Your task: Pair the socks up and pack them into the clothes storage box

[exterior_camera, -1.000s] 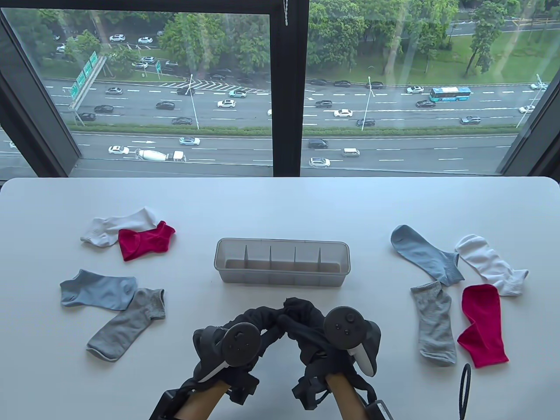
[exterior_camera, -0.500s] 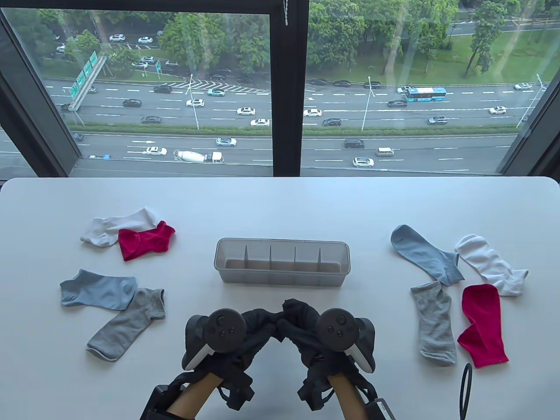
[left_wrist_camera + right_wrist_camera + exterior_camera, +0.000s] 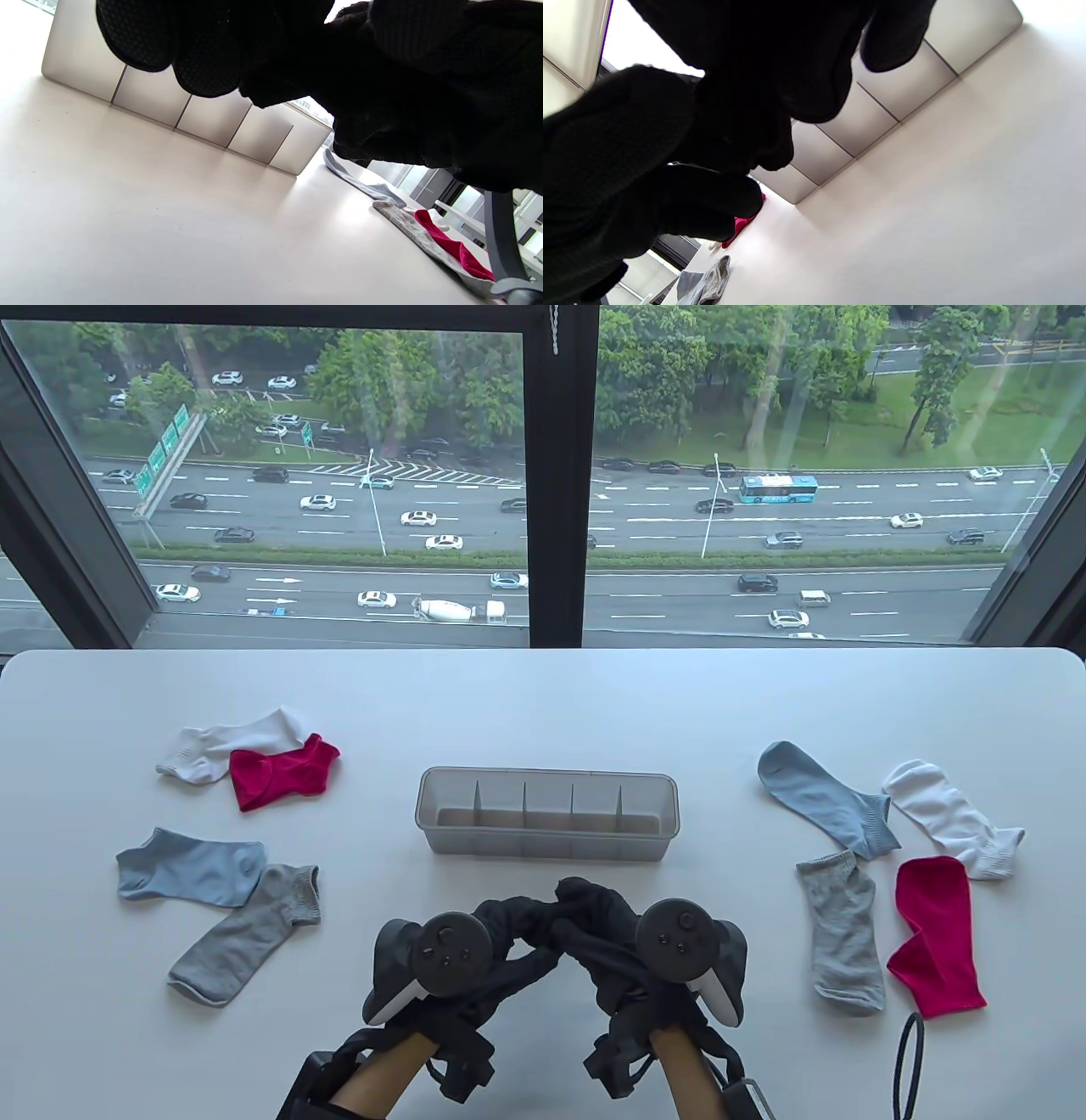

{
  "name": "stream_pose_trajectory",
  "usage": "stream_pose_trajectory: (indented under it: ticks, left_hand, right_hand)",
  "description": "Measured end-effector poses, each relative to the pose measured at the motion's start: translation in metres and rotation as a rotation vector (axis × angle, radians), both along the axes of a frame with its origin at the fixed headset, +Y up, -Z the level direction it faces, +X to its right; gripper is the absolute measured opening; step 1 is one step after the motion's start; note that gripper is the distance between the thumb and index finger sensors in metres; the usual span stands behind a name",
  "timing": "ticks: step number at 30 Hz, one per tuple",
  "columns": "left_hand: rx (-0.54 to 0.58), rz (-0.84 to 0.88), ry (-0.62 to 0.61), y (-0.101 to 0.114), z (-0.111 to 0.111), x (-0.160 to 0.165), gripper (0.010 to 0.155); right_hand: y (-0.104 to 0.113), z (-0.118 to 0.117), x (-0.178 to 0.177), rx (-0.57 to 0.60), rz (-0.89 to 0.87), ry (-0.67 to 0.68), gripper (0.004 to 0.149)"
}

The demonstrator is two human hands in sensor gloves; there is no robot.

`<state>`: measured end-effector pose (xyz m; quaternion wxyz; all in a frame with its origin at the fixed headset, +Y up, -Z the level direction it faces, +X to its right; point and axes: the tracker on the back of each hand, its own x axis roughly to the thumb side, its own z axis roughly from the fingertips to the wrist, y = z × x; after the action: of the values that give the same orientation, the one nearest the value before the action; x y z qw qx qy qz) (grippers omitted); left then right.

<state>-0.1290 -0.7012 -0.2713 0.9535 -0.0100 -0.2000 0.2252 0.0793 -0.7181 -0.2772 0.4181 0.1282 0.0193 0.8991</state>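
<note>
On the left of the bench (image 3: 543, 695) four socks lie loose: white sock (image 3: 222, 742), red sock (image 3: 280, 774), blue sock (image 3: 188, 867), grey sock (image 3: 246, 931); none paired yet. At the near middle the left hand (image 3: 462, 954) and right hand (image 3: 645, 954) both have fingers curled round a dark sock bundle (image 3: 577, 903), held above the bench just near of the storage box (image 3: 547, 813), whose compartments look empty. On the right lie four more loose socks (image 3: 882, 865), well clear of the path.
</note>
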Motion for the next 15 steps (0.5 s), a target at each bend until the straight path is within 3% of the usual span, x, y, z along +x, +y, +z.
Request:
stream_pose_trajectory:
  ticks: [2,6,8,15]
  left_hand:
    - [0.069,0.014,0.061,0.001,-0.001,-0.002,0.052]
    - [0.073,0.039,0.079,0.004,0.003,-0.001,0.039]
    - [0.091,0.013,0.076,0.006,0.002,-0.002,0.039]
    - [-0.024,0.137,0.070,0.003,-0.005,-0.017,0.041]
  right_hand:
    - [0.002,0.002,-0.003,-0.010,-0.026,0.026,0.049]
    - [0.004,0.003,-0.008,0.036,0.060,0.028,0.049]
    - [0.003,0.003,-0.009,0.023,0.053,0.031,0.049]
    - [-0.005,-0.004,-0.006,-0.045,0.013,0.077,0.050]
